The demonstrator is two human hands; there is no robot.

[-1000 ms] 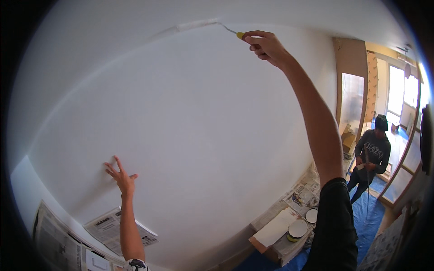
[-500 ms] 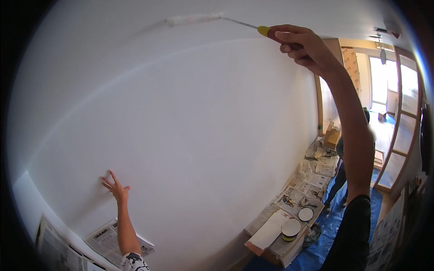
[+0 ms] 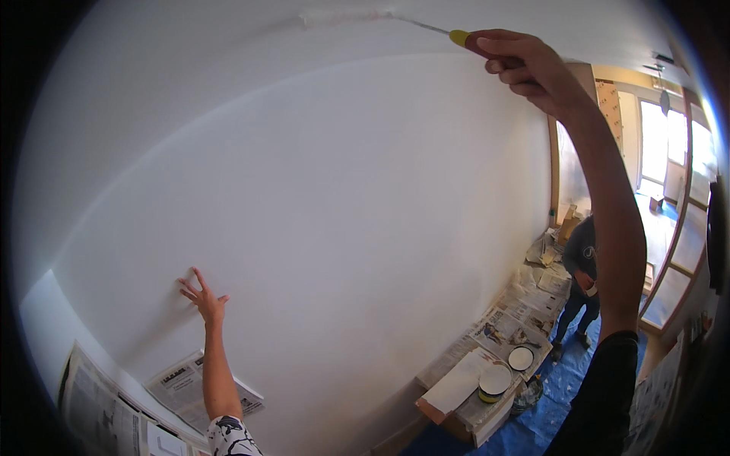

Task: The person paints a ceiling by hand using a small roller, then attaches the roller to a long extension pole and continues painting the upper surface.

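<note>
Hand on my right side (image 3: 528, 72) is gripping a paint roller (image 3: 346, 17) by its handle (image 3: 458, 37).

From my distance I am seeing those fingers wrapping the handle, with the thin metal rod running leftward to the pale roller, which is lying up at the ceiling (image 3: 175, 68), above the wall's top edge. My left hand (image 3: 209, 305) is holding nothing; its fingers are spreading low at the white wall (image 3: 327, 190), and I cannot tell whether they are touching it. Beneath that hand, newspaper (image 3: 171, 384) is lying beside my forearm. Farther right, a white-topped can (image 3: 495, 378) is standing on a newspaper-covered surface, beside a pale board (image 3: 458, 382). Beyond, a co-worker (image 3: 579, 247) is standing on blue sheeting (image 3: 551, 406), partly hidden behind my right arm.
</note>
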